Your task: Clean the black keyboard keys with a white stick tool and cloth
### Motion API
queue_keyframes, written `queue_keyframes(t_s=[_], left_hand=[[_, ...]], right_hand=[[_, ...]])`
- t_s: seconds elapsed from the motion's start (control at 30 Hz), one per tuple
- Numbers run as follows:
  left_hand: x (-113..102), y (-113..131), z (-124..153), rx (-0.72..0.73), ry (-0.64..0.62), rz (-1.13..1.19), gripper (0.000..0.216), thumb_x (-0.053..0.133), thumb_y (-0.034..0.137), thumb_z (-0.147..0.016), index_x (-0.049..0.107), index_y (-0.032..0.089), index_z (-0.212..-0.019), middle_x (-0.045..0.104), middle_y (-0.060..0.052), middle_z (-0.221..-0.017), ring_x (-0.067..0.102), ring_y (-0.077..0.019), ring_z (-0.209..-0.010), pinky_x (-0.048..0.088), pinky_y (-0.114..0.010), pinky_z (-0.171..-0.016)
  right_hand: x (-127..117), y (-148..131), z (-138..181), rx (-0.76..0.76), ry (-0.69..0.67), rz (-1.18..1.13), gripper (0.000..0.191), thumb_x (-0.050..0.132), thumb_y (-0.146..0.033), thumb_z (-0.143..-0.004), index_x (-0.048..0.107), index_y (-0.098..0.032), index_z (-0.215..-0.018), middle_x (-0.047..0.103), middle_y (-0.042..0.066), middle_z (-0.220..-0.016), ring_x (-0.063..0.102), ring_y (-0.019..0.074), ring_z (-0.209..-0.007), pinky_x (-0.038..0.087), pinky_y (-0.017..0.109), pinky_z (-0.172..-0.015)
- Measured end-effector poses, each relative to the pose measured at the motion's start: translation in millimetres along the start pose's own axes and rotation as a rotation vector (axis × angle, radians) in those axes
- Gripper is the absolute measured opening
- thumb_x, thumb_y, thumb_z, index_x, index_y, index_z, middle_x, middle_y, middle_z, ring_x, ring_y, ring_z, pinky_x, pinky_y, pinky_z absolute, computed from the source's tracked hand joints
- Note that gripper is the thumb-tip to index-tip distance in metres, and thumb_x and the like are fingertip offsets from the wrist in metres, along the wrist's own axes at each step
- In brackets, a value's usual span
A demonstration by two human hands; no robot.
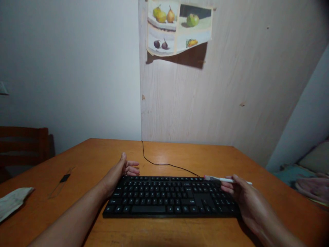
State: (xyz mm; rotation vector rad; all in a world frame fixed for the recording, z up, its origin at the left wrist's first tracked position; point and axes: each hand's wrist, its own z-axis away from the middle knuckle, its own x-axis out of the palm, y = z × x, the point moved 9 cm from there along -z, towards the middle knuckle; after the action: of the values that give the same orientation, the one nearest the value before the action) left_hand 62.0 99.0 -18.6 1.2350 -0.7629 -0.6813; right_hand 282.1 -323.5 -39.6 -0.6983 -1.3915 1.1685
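A black keyboard (169, 197) lies on the orange wooden table (180, 154), its thin black cable (164, 164) running back to the wall. My left hand (122, 169) rests against the keyboard's upper left corner, fingers curled loosely around that edge. My right hand (240, 193) sits over the keyboard's right end and pinches a small white-handled brush (221, 179), whose bristle tip points left along the keyboard's back edge.
A folded cloth (12, 202) lies at the table's left edge, with a clear strip carrying a small black piece (63, 180) beside it. A wooden chair (24, 144) stands at the left. A fruit poster (178, 25) hangs on the wooden wall panel. Bedding (308, 175) shows at the right.
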Motion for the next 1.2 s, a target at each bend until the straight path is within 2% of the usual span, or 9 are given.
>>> queue_keyframes(t_s=[0.17, 0.37, 0.5, 0.67, 0.73, 0.83, 0.9, 1.07, 1.2], left_hand=[[2, -4, 0, -0.040, -0.050, -0.056, 0.085, 0.040, 0.088, -0.078, 0.068, 0.014, -0.108, 0.071, -0.006, -0.069, 0.062, -0.0193, -0.059, 0.043, -0.030, -0.060], [0, -3, -1, 0.004, -0.029, -0.028, 0.080, 0.045, 0.085, -0.079, 0.067, 0.013, -0.108, 0.072, -0.006, -0.074, 0.062, -0.0176, -0.059, 0.044, -0.029, -0.060], [-3, 0, -1, 0.026, 0.009, -0.030, 0.079, 0.043, 0.084, -0.081, 0.067, 0.013, -0.106, 0.073, -0.007, -0.075, 0.062, -0.0165, -0.059, 0.045, -0.027, -0.059], [-5, -1, -4, 0.017, 0.001, -0.010, 0.079, 0.042, 0.084, -0.082, 0.067, 0.013, -0.106, 0.073, -0.007, -0.074, 0.063, -0.0156, -0.059, 0.045, -0.026, -0.059], [-5, -2, -4, 0.016, -0.009, -0.010, 0.079, 0.041, 0.084, -0.082, 0.067, 0.013, -0.107, 0.073, -0.007, -0.074, 0.063, -0.0160, -0.058, 0.045, -0.027, -0.058], [-6, -2, -5, 0.014, -0.007, -0.026, 0.081, 0.040, 0.085, -0.082, 0.066, 0.012, -0.108, 0.073, -0.007, -0.074, 0.063, -0.0162, -0.058, 0.045, -0.027, -0.059], [-6, -2, -4, 0.014, -0.005, -0.031, 0.083, 0.040, 0.085, -0.082, 0.066, 0.012, -0.109, 0.073, -0.007, -0.074, 0.063, -0.0161, -0.058, 0.046, -0.027, -0.060], [-6, -3, -6, 0.017, -0.022, -0.016, 0.082, 0.039, 0.084, -0.083, 0.065, 0.011, -0.110, 0.073, -0.007, -0.075, 0.064, -0.0154, -0.059, 0.046, -0.026, -0.060], [-7, -4, -8, 0.014, -0.018, -0.004, 0.082, 0.039, 0.084, -0.083, 0.065, 0.011, -0.110, 0.073, -0.008, -0.077, 0.065, -0.0161, -0.060, 0.046, -0.027, -0.061]], right_hand=[[-12, 1, 12, 0.011, 0.069, 0.036, 0.020, 0.069, -0.034, -0.086, 0.069, -0.017, -0.097, 0.073, 0.006, -0.075, 0.069, 0.0151, -0.062, 0.058, 0.019, -0.056], [-3, -1, 21, 0.029, 0.091, 0.047, 0.018, 0.067, -0.035, -0.087, 0.069, -0.018, -0.093, 0.072, 0.005, -0.075, 0.068, 0.0139, -0.062, 0.057, 0.018, -0.057], [1, 1, 21, 0.037, 0.079, 0.039, 0.021, 0.067, -0.039, -0.087, 0.069, -0.020, -0.093, 0.072, 0.005, -0.077, 0.068, 0.0161, -0.065, 0.059, 0.023, -0.060], [16, -29, 29, -0.130, 0.090, 0.173, 0.021, 0.070, -0.039, -0.084, 0.070, -0.020, -0.092, 0.073, 0.005, -0.084, 0.070, 0.0180, -0.080, 0.057, 0.022, -0.068], [36, -42, 37, -0.173, 0.028, 0.290, 0.024, 0.070, -0.044, -0.085, 0.068, -0.021, -0.092, 0.072, 0.004, -0.085, 0.068, 0.0179, -0.079, 0.054, 0.023, -0.066], [87, -44, 52, -0.130, -0.261, 0.454, 0.030, 0.064, -0.051, -0.089, 0.062, -0.021, -0.083, 0.067, 0.001, -0.076, 0.061, 0.0169, -0.069, 0.048, 0.026, -0.062], [119, -44, 62, -0.173, -0.385, 0.537, 0.032, 0.061, -0.050, -0.091, 0.060, -0.021, -0.078, 0.063, 0.000, -0.074, 0.057, 0.0161, -0.069, 0.045, 0.027, -0.066], [180, -31, 64, -0.315, -0.528, 0.627, 0.034, 0.057, -0.052, -0.091, 0.059, -0.020, -0.080, 0.059, -0.001, -0.071, 0.054, 0.0163, -0.069, 0.041, 0.028, -0.067], [201, -9, 52, -0.360, -0.546, 0.675, 0.033, 0.054, -0.049, -0.091, 0.057, -0.020, -0.075, 0.057, -0.002, -0.066, 0.053, 0.0160, -0.065, 0.040, 0.029, -0.066]])
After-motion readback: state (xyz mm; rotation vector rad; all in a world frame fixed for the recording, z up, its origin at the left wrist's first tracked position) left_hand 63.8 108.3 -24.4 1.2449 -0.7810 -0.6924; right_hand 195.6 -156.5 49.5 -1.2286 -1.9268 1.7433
